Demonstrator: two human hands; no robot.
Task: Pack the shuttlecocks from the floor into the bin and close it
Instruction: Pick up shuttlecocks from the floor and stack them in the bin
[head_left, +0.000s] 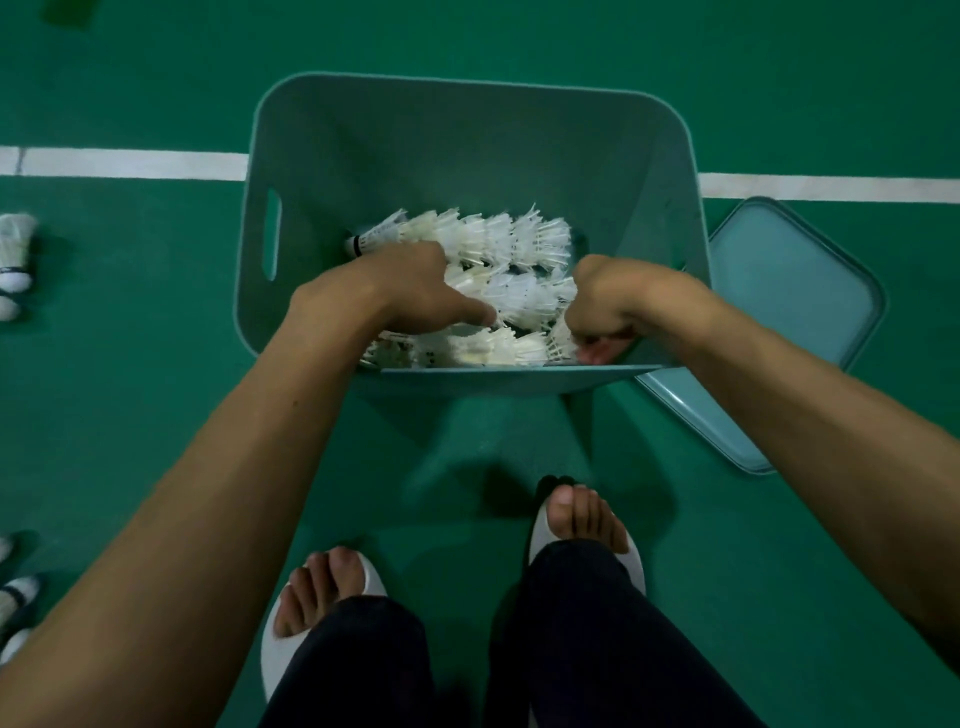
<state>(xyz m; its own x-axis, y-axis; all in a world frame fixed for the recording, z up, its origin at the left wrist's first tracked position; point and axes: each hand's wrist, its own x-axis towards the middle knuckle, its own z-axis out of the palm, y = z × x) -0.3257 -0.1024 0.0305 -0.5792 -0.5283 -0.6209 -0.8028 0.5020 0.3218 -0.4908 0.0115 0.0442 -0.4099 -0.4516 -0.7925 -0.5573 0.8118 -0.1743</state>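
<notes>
The green floor (156, 415) carries the open bin (467, 145). Its lid (795, 291) lies on the floor just beside the bin's right wall. Rows of shuttlecocks (498, 244) cover the bin's bottom, and loose shuttlecocks (15, 249) lie on the floor at the far left. The right hand (602, 306) is curled, it seems round the end of one row. The left hand (410, 291) reaches into the pile with its fingers hidden, so its grip cannot be told. The person should probably settle each row flat and close to its neighbours, without crushing the feathers, so room remains.
</notes>
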